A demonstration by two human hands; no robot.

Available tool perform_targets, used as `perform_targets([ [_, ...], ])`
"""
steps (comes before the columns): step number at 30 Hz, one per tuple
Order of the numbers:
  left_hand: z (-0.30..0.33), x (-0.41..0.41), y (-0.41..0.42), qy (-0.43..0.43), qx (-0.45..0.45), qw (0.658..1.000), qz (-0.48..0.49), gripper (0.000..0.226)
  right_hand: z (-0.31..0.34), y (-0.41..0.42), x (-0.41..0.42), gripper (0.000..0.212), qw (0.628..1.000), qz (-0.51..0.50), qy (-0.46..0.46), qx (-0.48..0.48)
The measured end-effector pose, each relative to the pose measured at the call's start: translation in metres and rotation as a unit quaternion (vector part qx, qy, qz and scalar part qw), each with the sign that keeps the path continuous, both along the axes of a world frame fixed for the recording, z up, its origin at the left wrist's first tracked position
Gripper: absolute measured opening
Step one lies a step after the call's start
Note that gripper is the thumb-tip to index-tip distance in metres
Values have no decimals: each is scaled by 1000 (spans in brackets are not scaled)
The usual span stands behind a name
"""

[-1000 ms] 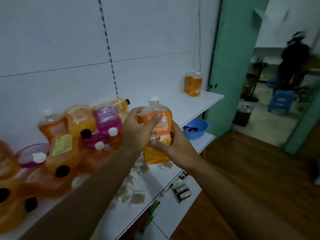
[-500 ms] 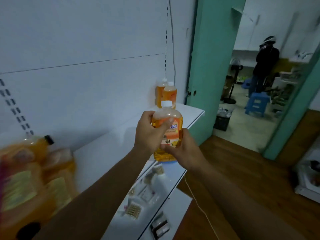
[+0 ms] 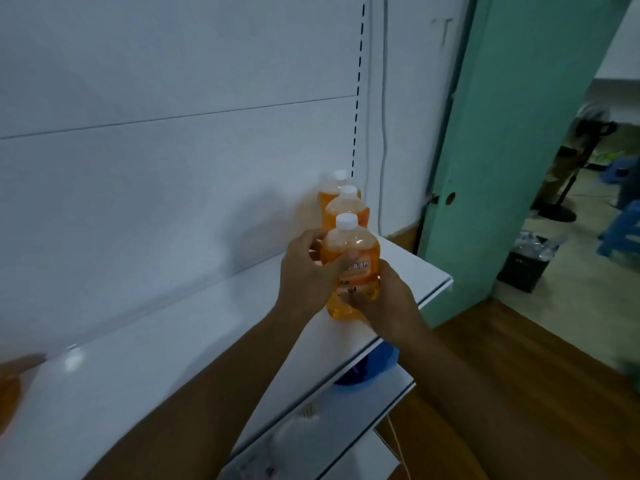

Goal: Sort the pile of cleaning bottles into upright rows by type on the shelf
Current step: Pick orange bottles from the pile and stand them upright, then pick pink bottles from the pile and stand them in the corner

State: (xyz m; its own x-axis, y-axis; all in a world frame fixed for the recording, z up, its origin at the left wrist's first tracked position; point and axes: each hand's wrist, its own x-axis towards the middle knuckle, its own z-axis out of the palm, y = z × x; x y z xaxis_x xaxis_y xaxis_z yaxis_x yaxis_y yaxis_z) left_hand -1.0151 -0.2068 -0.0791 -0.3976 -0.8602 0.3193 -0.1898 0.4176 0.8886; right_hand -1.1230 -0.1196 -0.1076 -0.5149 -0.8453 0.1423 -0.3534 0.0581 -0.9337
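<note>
Orange bottle, gripped upright by L hand and R hand, has moved from mid-air to the shelf at 6 o'clock of two like bottles, touching or nearly, extending the row; release pending.

Both forearms are bare the whole way into frame, no sleeves showing. Left hand and right hand are bare too: no gloves, rings, watch or bands.
</note>
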Motion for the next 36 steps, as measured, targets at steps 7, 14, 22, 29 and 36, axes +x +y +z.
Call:
perform_targets([
  [7,-7,-43,-11,-21,-18,998,48,59,-16,-25,-54,52,999,44,30,11],
  [14,-8,-48,-7,-23,-21,997,65,64,-25,-35,-58,57,998,47,50,0],
  [22,-12,-6,11,-100,-10,990,100,78,-25,10,-20,35,984,-88,152,-12],
  [29,-11,146,31,-188,-22,967,171,61,-25,-10,101,43,983,92,159,-4],
  [36,14,319,78,-227,-63,932,275,47,-15,-18,268,46,963,221,152,-13],
])
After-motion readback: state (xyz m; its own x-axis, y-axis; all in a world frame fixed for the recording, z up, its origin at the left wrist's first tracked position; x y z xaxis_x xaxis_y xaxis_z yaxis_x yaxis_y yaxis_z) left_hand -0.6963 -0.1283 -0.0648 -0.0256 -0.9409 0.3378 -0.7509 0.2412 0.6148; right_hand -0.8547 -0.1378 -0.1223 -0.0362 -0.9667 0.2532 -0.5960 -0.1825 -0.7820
